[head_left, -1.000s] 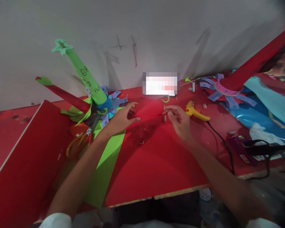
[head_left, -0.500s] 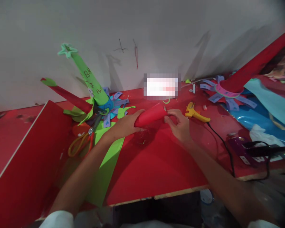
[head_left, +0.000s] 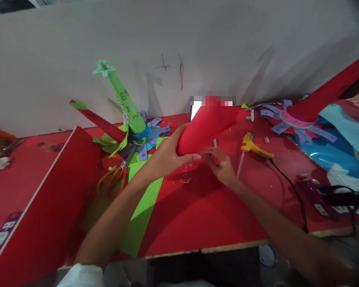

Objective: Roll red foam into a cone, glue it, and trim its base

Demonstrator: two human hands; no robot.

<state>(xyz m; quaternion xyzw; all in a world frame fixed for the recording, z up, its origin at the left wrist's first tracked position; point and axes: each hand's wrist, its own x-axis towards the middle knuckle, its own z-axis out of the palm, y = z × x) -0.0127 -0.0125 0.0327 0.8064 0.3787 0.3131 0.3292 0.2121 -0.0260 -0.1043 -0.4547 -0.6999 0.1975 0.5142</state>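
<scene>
Right hand: half-curled, blurred, beside the sheet; any pinch, cannot tell. Left hand: wrapped around the near end. Red sheet: above the table, curled, flared at its far end (rolling seemingly partway, fastening unclear). Glue gun: right, unheld. Green tube: beyond, decorated.

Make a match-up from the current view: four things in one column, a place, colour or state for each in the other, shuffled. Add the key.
1. left hand
2. glue gun
3. green tube
4. green sheet

A. leaning, topped by a star outline
B. lying flat
C. gripping a red roll
D. yellow, with a black cord

Pairs: 1-C, 2-D, 3-A, 4-B
</scene>
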